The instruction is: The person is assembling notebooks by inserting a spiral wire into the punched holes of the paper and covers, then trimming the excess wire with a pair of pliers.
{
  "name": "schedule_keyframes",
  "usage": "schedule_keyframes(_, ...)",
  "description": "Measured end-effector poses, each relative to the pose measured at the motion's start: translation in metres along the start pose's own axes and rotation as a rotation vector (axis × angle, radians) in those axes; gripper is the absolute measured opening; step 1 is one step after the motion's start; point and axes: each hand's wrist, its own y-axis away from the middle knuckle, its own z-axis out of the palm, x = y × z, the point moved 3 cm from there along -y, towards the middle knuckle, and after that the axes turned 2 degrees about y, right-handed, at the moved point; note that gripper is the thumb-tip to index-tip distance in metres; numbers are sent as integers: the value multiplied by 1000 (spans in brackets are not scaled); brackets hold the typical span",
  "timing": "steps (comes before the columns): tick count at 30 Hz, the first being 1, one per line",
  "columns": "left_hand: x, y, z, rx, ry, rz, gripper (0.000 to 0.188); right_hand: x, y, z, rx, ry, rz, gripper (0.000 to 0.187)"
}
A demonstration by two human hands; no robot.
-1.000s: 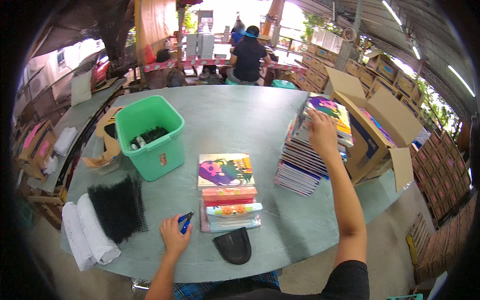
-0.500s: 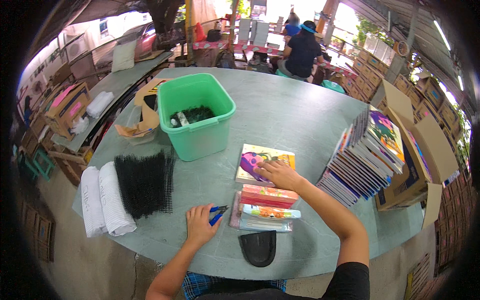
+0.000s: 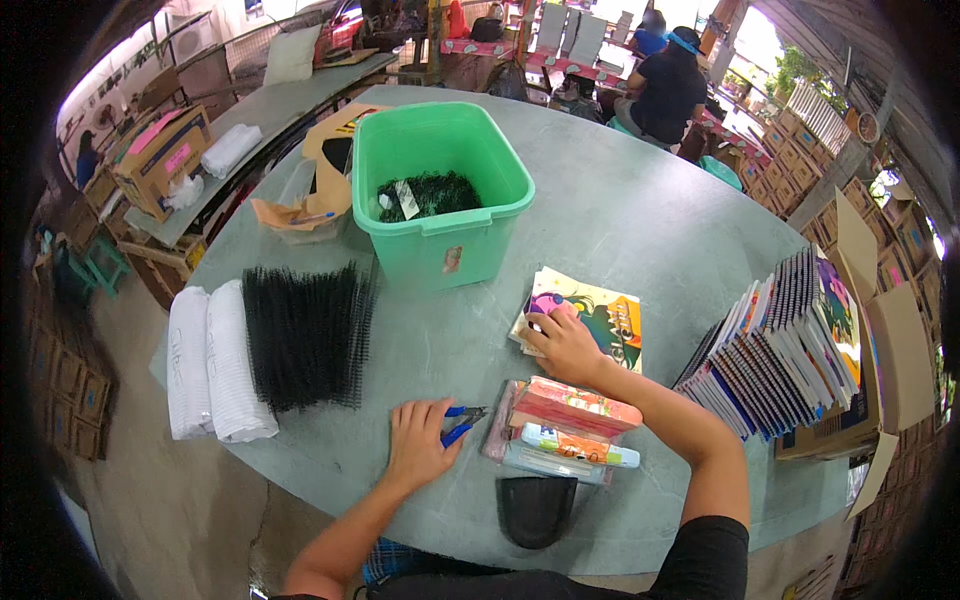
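My left hand [image 3: 420, 445] lies on the table, closed around blue-handled pliers [image 3: 460, 424] whose jaws point right. Farther off, my right hand [image 3: 568, 345] has its bent fingers on the left part of a small pile of booklets [image 3: 610, 322] with colourful cartoon covers; the fingertips are partly hidden. Nearer me lie a pink-and-red packet [image 3: 578, 405], a light blue and orange packet [image 3: 580, 445] and clear-wrapped items [image 3: 555, 464]. A black, round-ended pouch-like piece [image 3: 538, 510] sits closest to me.
A green bin [image 3: 440, 245] holds black coils. Left of it are black spiral bindings [image 3: 308, 338] and two white rolls [image 3: 240, 365]. Spiral-bound books [image 3: 770, 345] are stacked at the right, by an open carton [image 3: 895, 345]. A person [image 3: 668, 95] sits beyond the table.
The view has shifted, so the table's things appear moved. My right hand's fingers, earlier spread over the cover, are now bent at its left part. My left hand keeps the pliers.
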Motion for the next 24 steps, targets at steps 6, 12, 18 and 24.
schedule_keyframes(6,2,-2,-1,-32,-7,-15,50,0,-9,-22,-239,-86,77,51)
schedule_keyframes(12,1,-2,2,-31,-24,-1,51,-4,6,-10,-23,87,100,49)
schedule_keyframes(18,9,-5,-3,-29,38,3,57,8,25,-15,-18,12,23,46)
schedule_keyframes(24,10,-26,-14,117,43,23,56,-2,16,-110,-71,-337,242,40)
